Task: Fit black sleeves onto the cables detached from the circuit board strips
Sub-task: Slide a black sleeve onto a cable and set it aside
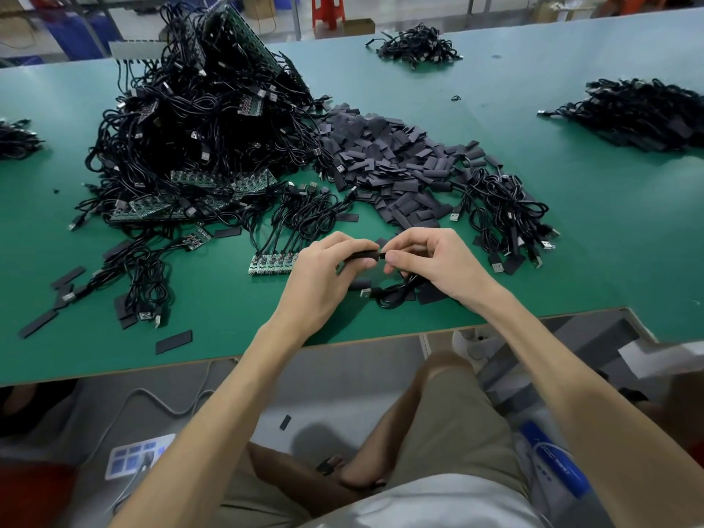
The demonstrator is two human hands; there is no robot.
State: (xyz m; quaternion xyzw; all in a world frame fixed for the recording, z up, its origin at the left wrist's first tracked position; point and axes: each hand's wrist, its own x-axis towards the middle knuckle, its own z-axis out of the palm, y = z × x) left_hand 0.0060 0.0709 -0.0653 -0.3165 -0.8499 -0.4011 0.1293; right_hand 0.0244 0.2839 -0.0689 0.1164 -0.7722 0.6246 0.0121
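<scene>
While both hands meet low over the near side of the table [571,242], notes on the fit.

Left hand [327,268]: fingers curled, thumb and forefinger pinching a black sleeve [365,256], held level between the two hands. Right hand [430,261]: fingers also curled, thumb and fingertips pinched at the sleeve's right mouth, on what I take to be the cable's end. The joint itself is hidden under my thumb. Cable [392,293] drops from the right hand and loops on the table just below. Its plug [366,292] lies flat, pointing left.

Doing it well, as I judge:
- Squeeze the sleeve's mouth open rather than flat.
- Feed the end straight along the sleeve, in short pushes, so the soft tube doesn't buckle.
- Leave the loop slack so it can't drag the end back out.

Surface: green top with a pale edge.
- Board strip [272,262], cables attached, just left of my left hand.
- Pile of loose sleeves [400,165] beyond the hands.
- Tall heap [198,120] of cables and strips behind it to the left.
- Bundle of cables [506,207] right of the pile, some with sleeves beside them.
- Two more dark piles far across the table.
- Stray sleeves scattered near the left.

Room: a workshop. Red stool [327,9] past the table, power strip [137,455] on the floor by my left leg.
</scene>
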